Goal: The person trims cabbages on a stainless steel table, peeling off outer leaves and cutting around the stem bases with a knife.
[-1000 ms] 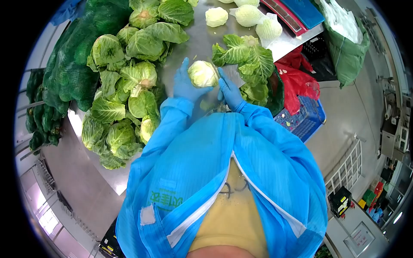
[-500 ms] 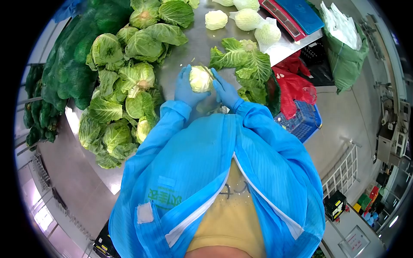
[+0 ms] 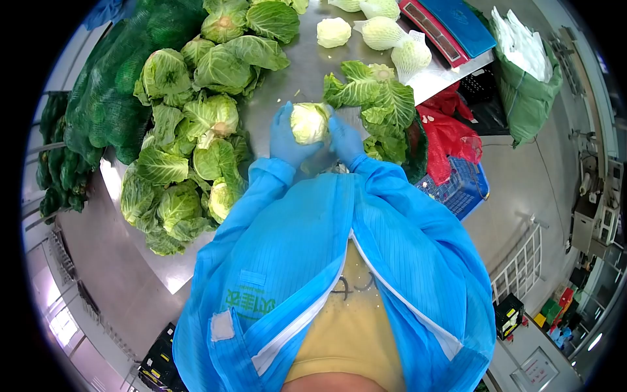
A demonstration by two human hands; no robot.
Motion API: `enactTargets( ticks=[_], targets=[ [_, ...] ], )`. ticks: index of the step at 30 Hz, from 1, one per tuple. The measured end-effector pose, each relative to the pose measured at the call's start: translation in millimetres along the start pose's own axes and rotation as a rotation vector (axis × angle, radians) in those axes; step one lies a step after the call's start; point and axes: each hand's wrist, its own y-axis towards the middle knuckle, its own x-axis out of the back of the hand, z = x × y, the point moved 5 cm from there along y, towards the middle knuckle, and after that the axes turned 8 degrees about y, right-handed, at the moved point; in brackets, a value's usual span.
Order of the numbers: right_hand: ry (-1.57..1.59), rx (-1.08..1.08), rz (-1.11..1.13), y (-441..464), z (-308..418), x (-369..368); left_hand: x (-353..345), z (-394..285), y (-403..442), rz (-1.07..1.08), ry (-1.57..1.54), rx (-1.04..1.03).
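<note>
A pale, trimmed cabbage [image 3: 309, 123] is between my two blue-gloved hands above the metal table [image 3: 264, 98]. My left hand [image 3: 289, 137] cups it from the left and below, fingers curved round its side. My right hand [image 3: 344, 136] presses against its right side; whether a tool is in it cannot be made out. Loose green outer leaves [image 3: 385, 98] lie just right of the hands. Another pale trimmed cabbage [image 3: 334, 32] sits farther back on the table.
Several leafy cabbages [image 3: 212, 117] are piled at the left, beside green net sacks [image 3: 111, 91]. Net-wrapped cabbages [image 3: 381, 32] and a red and blue scale [image 3: 450, 29] stand at the back right. A blue crate [image 3: 464, 186] and red bag [image 3: 450, 140] are lower right.
The cabbage has turned between my hands. My right hand, apart from it at first, has closed in against its right side, and my left fingers have drawn in round it.
</note>
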Motion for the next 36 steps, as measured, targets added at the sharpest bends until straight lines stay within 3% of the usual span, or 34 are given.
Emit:
enactTargets(
  ticks=[4, 6, 9, 16, 17, 19, 21, 24, 25, 28, 30, 32, 34, 36],
  targets=[
    [-0.009, -0.183, 0.049, 1, 25, 15, -3, 0, -9, -0.064, -0.056, -0.06],
    [-0.165, 0.233, -0.082, 1, 30, 13, -5, 8, -13, -0.063, -0.188, 0.044],
    [-0.266, 0.114, -0.107, -4, 39, 14, 0, 10, -13, -0.007, -0.143, -0.056],
    [-0.393, 0.147, -0.3, 13, 52, 24, 15, -7, -22, 0.073, -0.115, -0.142],
    [-0.389, 0.146, -0.298, 14, 55, 23, 12, -7, -20, 0.193, -0.637, 0.04],
    [-0.486, 0.328, -0.187, 13, 66, 11, 6, 0, -24, 0.313, -1.155, 0.235],
    [-0.5, 0.379, -0.182, 13, 74, 8, 19, 16, -23, 0.147, -0.274, -0.008],
    [-0.282, 0.087, -0.303, 36, 50, 20, 29, 16, -28, 0.181, -0.083, -0.103],
    [-0.281, 0.087, -0.302, 48, 33, 24, 29, 15, -28, 0.199, -0.001, -0.148],
    [-0.191, -0.031, -0.288, 58, -3, 42, 26, 20, -33, 0.192, -0.074, -0.08],
    [-0.023, -0.247, -0.171, 46, -20, 49, 23, 30, -40, 0.194, -0.125, -0.044],
    [-0.057, -0.216, -0.222, 32, -28, 55, 21, 34, -41, 0.192, -0.173, -0.004],
    [-0.104, -0.176, -0.336, 33, -70, 63, 19, 31, -42, 0.191, -0.611, 0.088],
    [-0.005, -0.221, -0.376, 19, -69, 78, 14, 30, -43, 0.133, -0.703, 0.131]
  ],
)
